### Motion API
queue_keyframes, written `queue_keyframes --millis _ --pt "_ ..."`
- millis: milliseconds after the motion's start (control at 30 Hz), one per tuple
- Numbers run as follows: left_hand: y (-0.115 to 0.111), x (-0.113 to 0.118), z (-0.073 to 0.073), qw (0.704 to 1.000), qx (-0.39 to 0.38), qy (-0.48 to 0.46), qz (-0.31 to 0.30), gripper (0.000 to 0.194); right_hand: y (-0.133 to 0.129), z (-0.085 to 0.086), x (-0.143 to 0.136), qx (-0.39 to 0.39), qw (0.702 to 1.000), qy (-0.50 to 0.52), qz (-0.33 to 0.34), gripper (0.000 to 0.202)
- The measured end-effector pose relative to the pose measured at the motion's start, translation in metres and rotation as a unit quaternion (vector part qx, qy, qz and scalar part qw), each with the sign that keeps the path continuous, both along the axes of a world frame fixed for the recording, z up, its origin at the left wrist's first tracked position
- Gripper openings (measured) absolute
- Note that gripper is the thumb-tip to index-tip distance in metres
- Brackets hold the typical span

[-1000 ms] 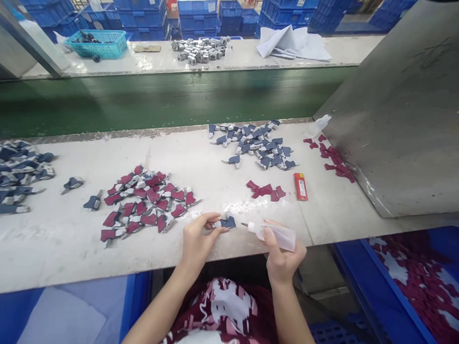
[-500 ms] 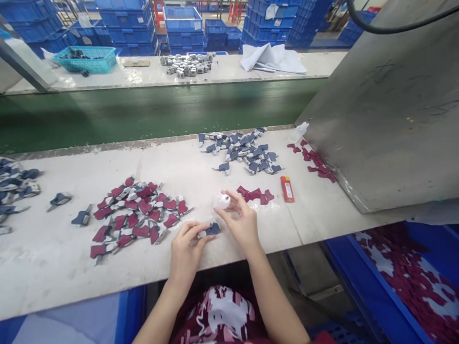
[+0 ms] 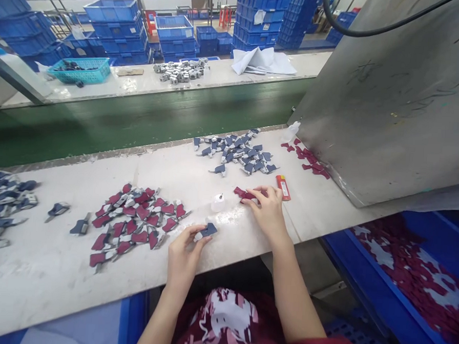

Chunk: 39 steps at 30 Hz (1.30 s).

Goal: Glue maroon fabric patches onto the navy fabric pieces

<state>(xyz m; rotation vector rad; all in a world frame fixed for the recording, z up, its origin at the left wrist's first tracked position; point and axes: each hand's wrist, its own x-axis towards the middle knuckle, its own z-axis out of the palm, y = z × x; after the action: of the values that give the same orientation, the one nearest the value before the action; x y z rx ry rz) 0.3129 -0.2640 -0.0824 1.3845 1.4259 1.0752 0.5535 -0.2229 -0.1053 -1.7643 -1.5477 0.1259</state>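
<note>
Bottle (image 3: pixel 217 204) now released upright on table (image 3: pixel 160 163), leaving right hand (image 3: pixel 269 213) free and curled at maroon pieces (image 3: pixel 239 192), grip unclear; left hand (image 3: pixel 182 251) pinches navy-and-white part (image 3: pixel 210 229).

Navy-faced piece (image 3: pixel 210 229) left of maroon pieces (image 3: pixel 240 192)

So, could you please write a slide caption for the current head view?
Left hand pinching a navy part, right hand at the maroon pieces, bottle and lighter nearby.
</note>
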Motion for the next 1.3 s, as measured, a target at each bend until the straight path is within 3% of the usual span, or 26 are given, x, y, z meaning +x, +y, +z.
queue_keyframes --millis 133,267,467,633,900,1100,1200,1300 --pt "-0.001 0.007 0.001 0.997 -0.051 -0.055 0.026 0.021 0.006 0.004 -0.003 -0.007 0.999 0.042 0.005 0.016" --pt "-0.001 0.014 -0.002 0.991 -0.065 -0.107 0.054 0.024 -0.001 0.016 -0.01 -0.038 0.986 0.159 0.009 0.021" --pt "-0.003 0.023 -0.003 0.987 -0.063 -0.146 0.038 0.031 -0.036 0.029 -0.046 -0.106 0.904 0.413 0.018 0.035" --pt "-0.007 0.026 0.0 0.987 -0.056 -0.148 0.011 0.029 -0.052 0.028 -0.074 -0.129 0.866 0.482 0.036 0.035" --pt "-0.011 0.023 0.008 0.987 -0.069 -0.145 0.009 0.03 -0.057 0.032 -0.079 -0.085 0.917 0.39 0.015 0.025" --pt "-0.009 0.024 0.016 0.983 -0.065 -0.17 0.019 0.028 -0.065 0.037 -0.088 0.015 0.946 0.322 0.037 0.017" --pt "-0.01 0.022 0.023 0.98 -0.082 -0.181 0.015 0.031 -0.067 0.038 -0.083 0.033 0.95 0.309 0.044 0.007" --pt "-0.012 0.021 0.033 0.976 -0.098 -0.195 0.003 0.042 -0.068 0.041 -0.072 -0.025 0.928 0.358 0.103 0.022"
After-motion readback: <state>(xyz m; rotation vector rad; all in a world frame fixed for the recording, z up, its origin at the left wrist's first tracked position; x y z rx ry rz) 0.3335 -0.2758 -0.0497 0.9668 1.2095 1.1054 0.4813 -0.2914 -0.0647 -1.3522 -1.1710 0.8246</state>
